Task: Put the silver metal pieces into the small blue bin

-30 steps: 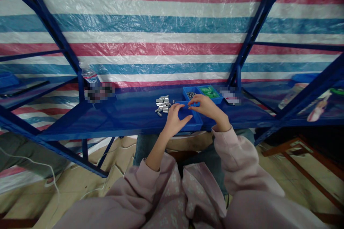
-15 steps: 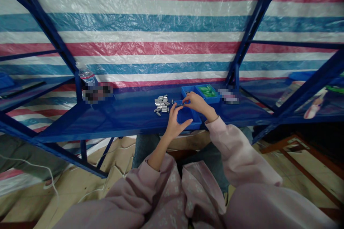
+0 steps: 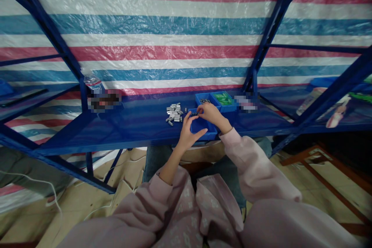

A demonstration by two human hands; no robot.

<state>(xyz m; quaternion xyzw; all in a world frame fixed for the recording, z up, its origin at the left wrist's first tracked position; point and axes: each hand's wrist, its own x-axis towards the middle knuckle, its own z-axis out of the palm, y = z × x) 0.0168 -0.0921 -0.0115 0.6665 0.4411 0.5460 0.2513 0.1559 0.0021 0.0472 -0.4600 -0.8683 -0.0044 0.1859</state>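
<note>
Over the near blue tray (image 3: pixel 211 136) both hands come together at its far left corner. My left hand (image 3: pixel 187 133) has its thumb spread away over the tray, while its other fingers reach the far edge by some small dark parts. My right hand (image 3: pixel 210 113) is pinched at the same spot, on something too small to make out. A pile of silver metal cylinders (image 3: pixel 174 113) lies on the blue table left of the tray. Behind my right hand is a blue bin of small metal parts (image 3: pixel 205 101), beside a bin of green pieces (image 3: pixel 223 98).
A plastic bottle (image 3: pixel 93 81) and a blurred item stand at the left on the blue table (image 3: pixel 130 124). Another blurred item lies right of the bins. Blue metal frame posts (image 3: pixel 264 46) rise at both sides, before a striped sheet.
My right hand has shifted slightly down and off the bin behind it, so more of the small metal parts show. My left hand is almost unchanged.
</note>
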